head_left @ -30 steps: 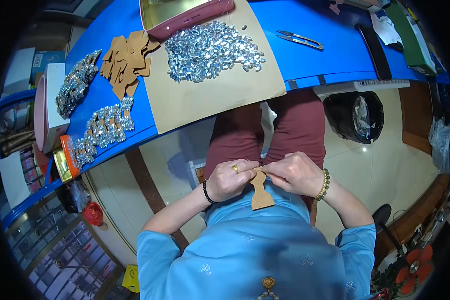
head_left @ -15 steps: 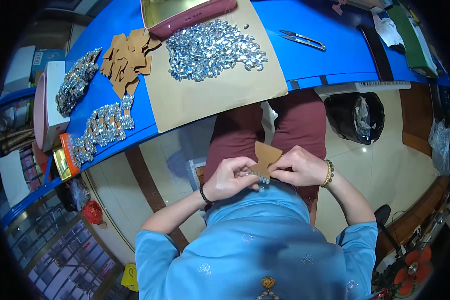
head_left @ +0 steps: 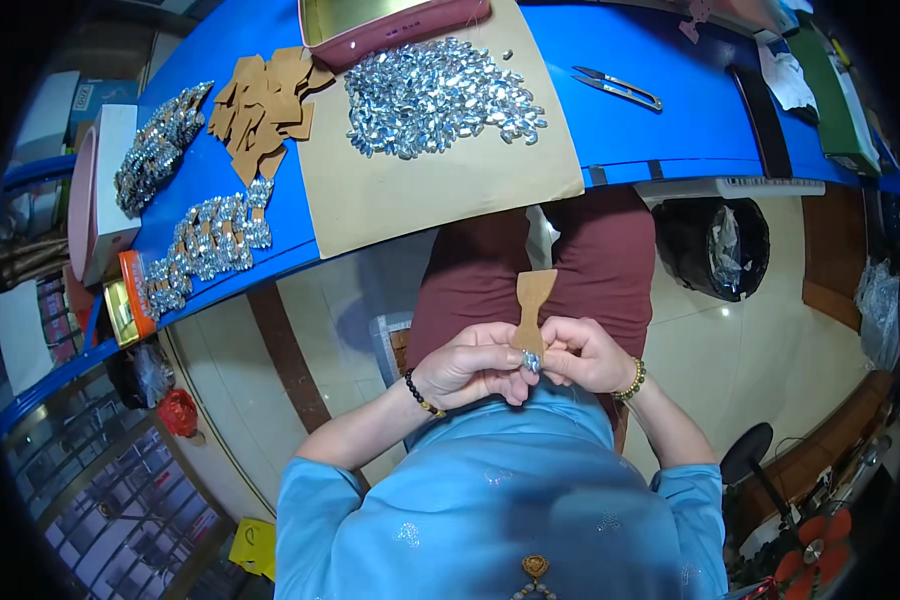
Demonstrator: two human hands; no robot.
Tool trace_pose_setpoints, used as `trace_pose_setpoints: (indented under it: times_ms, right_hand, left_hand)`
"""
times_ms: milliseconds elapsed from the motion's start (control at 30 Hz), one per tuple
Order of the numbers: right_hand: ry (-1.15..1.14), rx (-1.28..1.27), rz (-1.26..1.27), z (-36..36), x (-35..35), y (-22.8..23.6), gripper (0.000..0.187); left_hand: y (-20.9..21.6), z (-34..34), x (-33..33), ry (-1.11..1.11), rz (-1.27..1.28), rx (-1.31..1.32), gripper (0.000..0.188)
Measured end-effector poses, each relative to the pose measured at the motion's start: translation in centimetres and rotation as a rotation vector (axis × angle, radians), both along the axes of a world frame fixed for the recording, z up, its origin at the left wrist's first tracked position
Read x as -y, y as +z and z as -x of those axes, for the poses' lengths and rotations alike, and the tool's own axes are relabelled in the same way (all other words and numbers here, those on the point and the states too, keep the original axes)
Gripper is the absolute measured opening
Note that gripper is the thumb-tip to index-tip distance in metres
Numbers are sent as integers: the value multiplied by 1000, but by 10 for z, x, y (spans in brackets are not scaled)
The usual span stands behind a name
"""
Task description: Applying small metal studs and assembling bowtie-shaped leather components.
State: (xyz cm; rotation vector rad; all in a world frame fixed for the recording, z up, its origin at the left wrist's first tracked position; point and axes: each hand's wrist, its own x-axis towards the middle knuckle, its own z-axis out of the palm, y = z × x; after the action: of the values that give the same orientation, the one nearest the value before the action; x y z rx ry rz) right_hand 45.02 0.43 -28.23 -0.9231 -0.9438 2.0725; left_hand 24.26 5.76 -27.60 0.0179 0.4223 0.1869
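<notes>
Over my lap, a brown bow-shaped card piece [head_left: 535, 295] stands upright between my hands, its lower end covered with several silvery rhinestones [head_left: 531, 360]. My left hand [head_left: 478, 362] pinches that lower end, thumb in front and fingers curled beneath. My right hand [head_left: 582, 354] is closed at the card's right edge, its thumb and fingertips close to the stones. Whether a thread or needle is in the right fingers is too small to tell. On the table ahead, a heap of loose silver rhinestones [head_left: 440, 98] lies on a beige sheet [head_left: 420, 205].
Brown card pieces [head_left: 265, 110] are piled left of the sheet, near rows of rhinestone-covered pieces [head_left: 210, 238] and another stack [head_left: 160, 145]. A pink tin [head_left: 400, 38] stands behind the heap. Thread snips [head_left: 620, 90] lie to the right. A black bin [head_left: 705, 245] stands on the floor.
The card piece has turned from tilted to upright, and its stones now face up. Both hands have drawn closer together around its lower end. My view has shifted slightly.
</notes>
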Motion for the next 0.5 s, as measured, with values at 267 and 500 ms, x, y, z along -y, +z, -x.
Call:
trace_pose_setpoints:
  times_ms: [267,500]
  right_hand:
    - [-43,165,-175,-3,-6,12,11]
    - [3,254,-276,-8,-10,19,9]
  left_hand:
    - [4,0,-6,41,-63,-60,16]
    - [2,2,-5,-6,-63,-71,16]
